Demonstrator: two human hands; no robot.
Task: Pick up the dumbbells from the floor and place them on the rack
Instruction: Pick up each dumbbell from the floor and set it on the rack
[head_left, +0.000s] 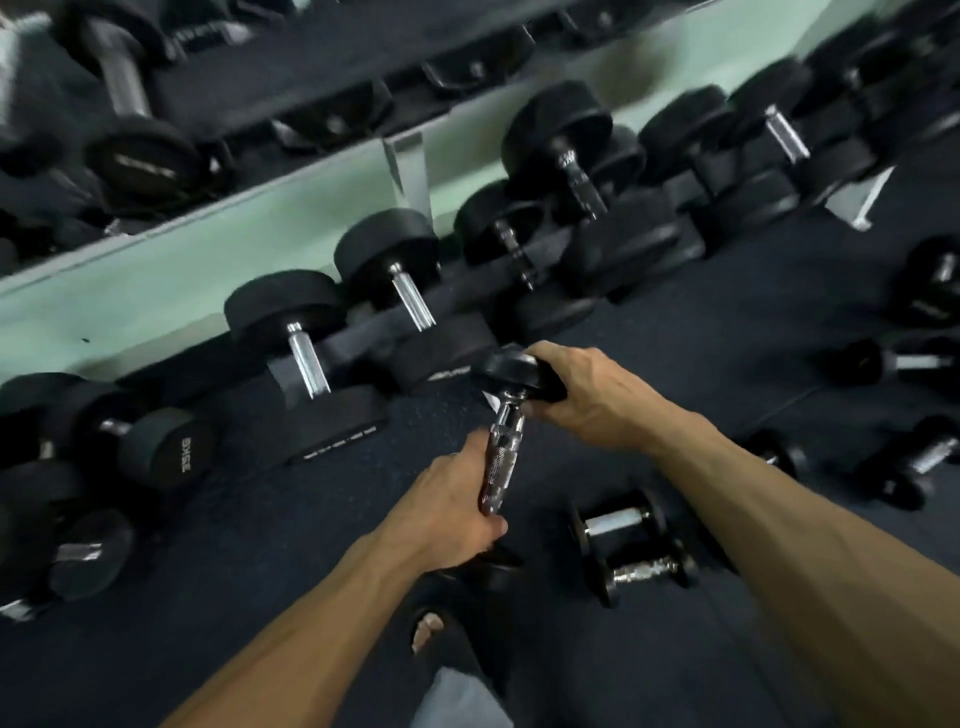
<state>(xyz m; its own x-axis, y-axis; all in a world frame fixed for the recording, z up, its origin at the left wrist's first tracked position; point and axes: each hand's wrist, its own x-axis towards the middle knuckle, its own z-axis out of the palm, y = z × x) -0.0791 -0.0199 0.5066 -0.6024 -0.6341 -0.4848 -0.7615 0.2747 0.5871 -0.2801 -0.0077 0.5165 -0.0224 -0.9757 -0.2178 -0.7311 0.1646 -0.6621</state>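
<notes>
A black dumbbell with a knurled chrome handle (500, 460) hangs tilted above the dark floor, just in front of the low rack. My left hand (452, 514) grips the handle near its lower end. My right hand (587, 397) holds the upper black head (506, 371) from the right side. The lower head (488, 569) is mostly hidden under my left hand. The rack's lower tier (363, 338) carries a row of black dumbbells; the upper tier (291, 88) holds more.
Loose dumbbells lie on the floor: a pair (631, 545) right of my hands and several (904, 462) further right. A 35 kg dumbbell (171, 447) sits at the left. My sandalled foot (431, 631) stands below the held dumbbell. A pale green wall (156, 280) runs behind the rack.
</notes>
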